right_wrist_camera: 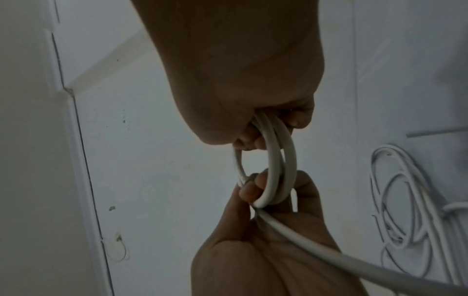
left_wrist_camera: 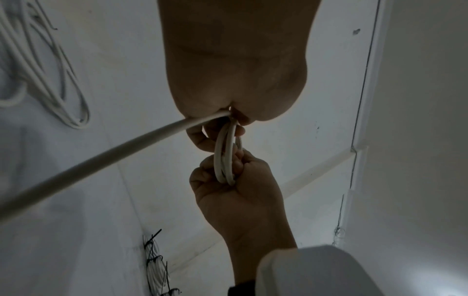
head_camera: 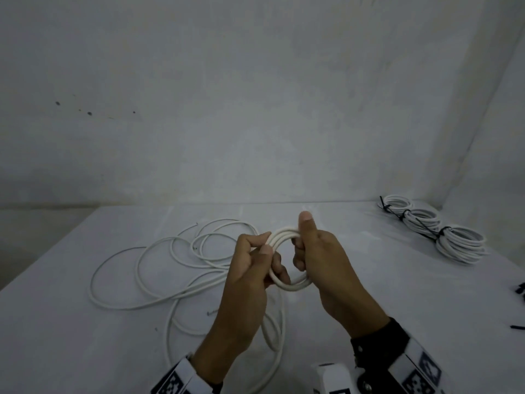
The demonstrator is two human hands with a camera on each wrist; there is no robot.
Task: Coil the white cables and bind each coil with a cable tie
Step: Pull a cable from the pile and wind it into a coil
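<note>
Overhead, both hands, left hand point(head_camera: 250, 268) and right hand point(head_camera: 324, 260), grip a small coil point(head_camera: 287, 237). Only this view shows three tied coils point(head_camera: 457, 243) far right. Wrist views reveal fingers point(right_wrist_camera: 253, 190) curled through the loops.

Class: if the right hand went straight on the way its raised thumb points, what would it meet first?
Probably nothing nearby: the right hand, gripping the small white cable coil, points its thumb up and away over bare white tabletop towards the wall. Depth is unclear.

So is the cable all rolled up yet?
Not yet. Only a small coil sits between both hands; much loose cable sprawls on the table.
</note>
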